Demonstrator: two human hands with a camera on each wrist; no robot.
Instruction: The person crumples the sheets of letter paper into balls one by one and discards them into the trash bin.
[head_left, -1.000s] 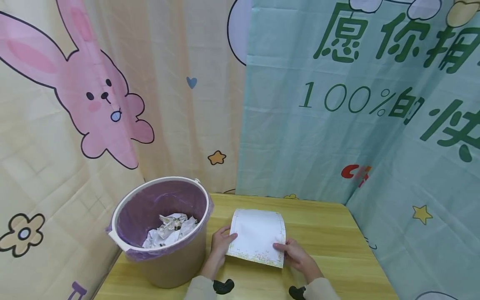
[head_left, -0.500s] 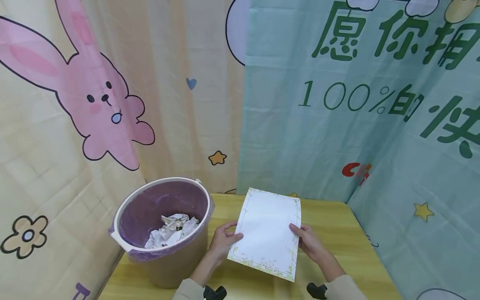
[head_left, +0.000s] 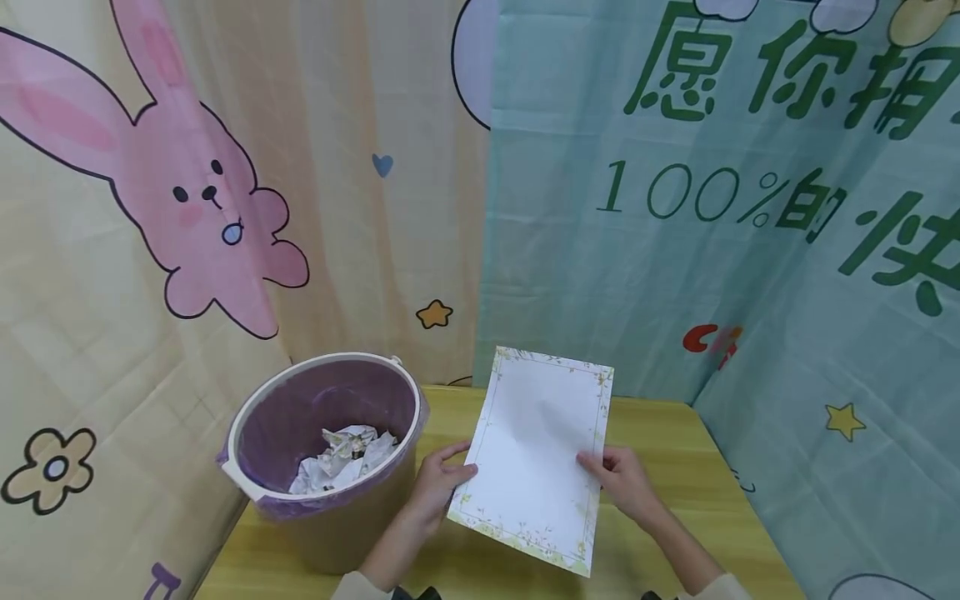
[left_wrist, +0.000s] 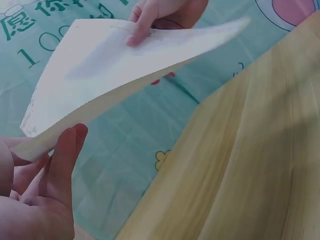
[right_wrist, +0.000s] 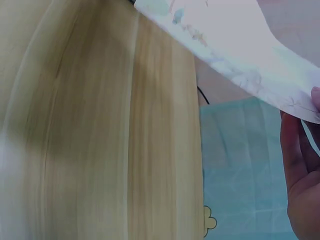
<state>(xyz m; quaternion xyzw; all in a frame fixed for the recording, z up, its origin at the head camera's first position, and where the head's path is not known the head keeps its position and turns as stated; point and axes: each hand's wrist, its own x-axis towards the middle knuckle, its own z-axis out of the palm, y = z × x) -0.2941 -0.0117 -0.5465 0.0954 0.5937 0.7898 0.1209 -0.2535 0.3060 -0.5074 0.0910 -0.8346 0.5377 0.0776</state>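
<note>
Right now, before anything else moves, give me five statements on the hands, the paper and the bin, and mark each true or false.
1. The left hand and the right hand both hold the bordered paper. True.
2. A purple liner lines the bin. True.
3. The bin stands nearer the right hand than the left hand. False: it is nearer the left hand.
4. Crumpled paper lies inside the bin. True.
5. The bordered paper lies flat on the table. False: it is held up above the table.
</note>
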